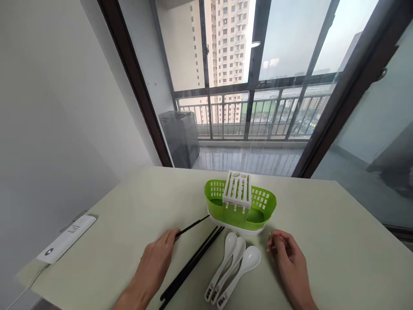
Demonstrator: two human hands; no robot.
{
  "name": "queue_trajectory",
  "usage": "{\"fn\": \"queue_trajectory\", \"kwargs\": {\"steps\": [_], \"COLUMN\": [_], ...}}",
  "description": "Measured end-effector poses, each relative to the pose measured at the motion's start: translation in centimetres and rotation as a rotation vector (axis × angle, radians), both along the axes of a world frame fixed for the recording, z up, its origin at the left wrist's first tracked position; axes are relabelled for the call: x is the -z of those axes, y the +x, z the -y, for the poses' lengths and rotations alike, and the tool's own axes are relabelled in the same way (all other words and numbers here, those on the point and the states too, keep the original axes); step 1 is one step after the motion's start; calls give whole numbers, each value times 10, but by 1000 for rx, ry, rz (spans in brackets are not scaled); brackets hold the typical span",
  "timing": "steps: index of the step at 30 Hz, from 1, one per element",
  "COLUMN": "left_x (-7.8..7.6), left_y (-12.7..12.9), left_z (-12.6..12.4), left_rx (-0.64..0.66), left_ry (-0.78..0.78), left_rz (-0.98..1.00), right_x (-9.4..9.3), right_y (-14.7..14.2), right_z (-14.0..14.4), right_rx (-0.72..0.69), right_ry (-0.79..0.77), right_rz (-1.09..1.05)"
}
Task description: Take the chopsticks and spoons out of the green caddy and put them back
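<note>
1. At the left edge of the frame, a flat white plastic power strip lies on the pale, matte cream tabletop, with its cord running off the lower left corner.
2. Left of centre in the lower frame, the left hand pinches one slim black chopstick between fingertips and thumb. The fingers are curled narrow around its near end, and the tip points up and right toward the holder. To handle it well, the grip is best kept close to the end, with the stick aligned with a slot before it is lowered.
3. Just right of that hand, a bundle of long glossy black chopsticks lies diagonally on the table, from the lower centre up toward the holder's base.
4. In the lower centre, three smooth white ceramic-looking soup spoons lie nested side by side, bowls toward the holder.
5. In the centre of the frame stands a bright green perforated plastic oval cutlery holder on a white drip tray, with a white slotted insert across its top.
6. Right of centre, the right hand rests on the table, fingers loosely curled and holding nothing that can be made out.
</note>
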State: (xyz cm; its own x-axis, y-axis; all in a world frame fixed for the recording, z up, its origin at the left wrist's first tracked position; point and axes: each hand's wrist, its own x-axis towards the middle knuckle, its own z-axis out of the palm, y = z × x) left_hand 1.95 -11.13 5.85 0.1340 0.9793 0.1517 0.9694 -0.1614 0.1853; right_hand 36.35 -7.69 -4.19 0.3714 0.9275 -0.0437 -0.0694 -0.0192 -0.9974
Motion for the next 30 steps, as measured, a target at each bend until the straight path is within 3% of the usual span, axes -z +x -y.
{"fn": "queue_trajectory", "kwargs": {"steps": [5,9,14,22,26,30], "left_x": [-24,-21,-3,15,28,40], "left_y": [9,15,11,3,1,2], "left_z": [-7,-12,-16,-30,-35,-36], "left_rx": [-58,-36,0,85,123,141], "left_ry": [233,258,295,261,247,232], "left_rz": [570,844,885,946,954,935], "right_x": [-11,-31,-67,-131,-154,-170], "right_y": [4,2,-21,-91,-122,-146], "right_z": [10,22,33,26,9,-6], "right_rx": [55,-18,-313,-726,-755,-703], "right_ry": [97,184,283,345,337,398], "right_rz": [34,119,256,468,399,495]}}
